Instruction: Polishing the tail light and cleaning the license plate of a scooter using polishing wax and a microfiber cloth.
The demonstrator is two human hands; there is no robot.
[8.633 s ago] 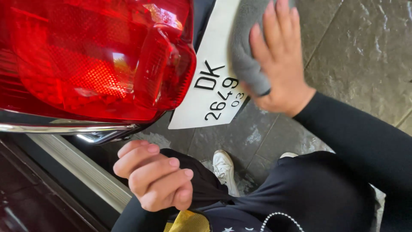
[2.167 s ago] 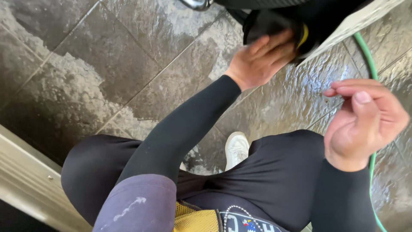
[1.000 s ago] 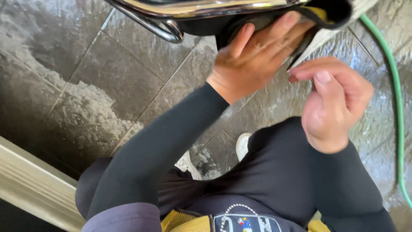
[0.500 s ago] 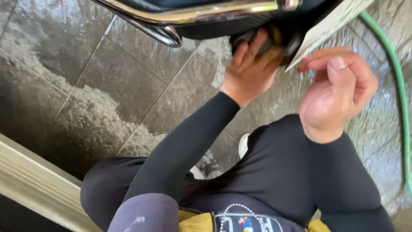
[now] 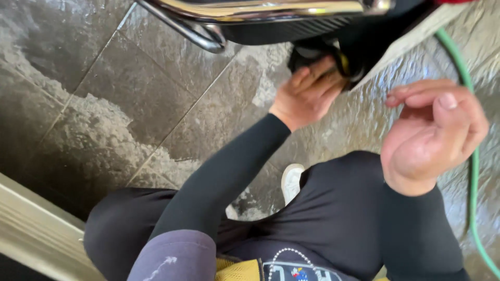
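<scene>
Left hand (image 5: 307, 93) at 12 o'clock, fingers pressed flat on dark cloth (image 5: 312, 52), wedged under black bodywork (image 5: 291, 34) below chrome rail (image 5: 250, 8). Right hand (image 5: 432, 132) at 2 o'clock, loosely curled, holding nothing, clear of cloth. Green hose (image 5: 471, 171) at 3 o'clock on wet tile floor (image 5: 104, 104). White shoe (image 5: 291, 179) at centre, between knees.

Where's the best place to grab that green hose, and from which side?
Take the green hose on its bare stretch along the wet tiled floor, beside the right hand. Come from above, fingers closing across it: it is thin and round and lies flat, and its upper end runs under the vehicle.
</scene>
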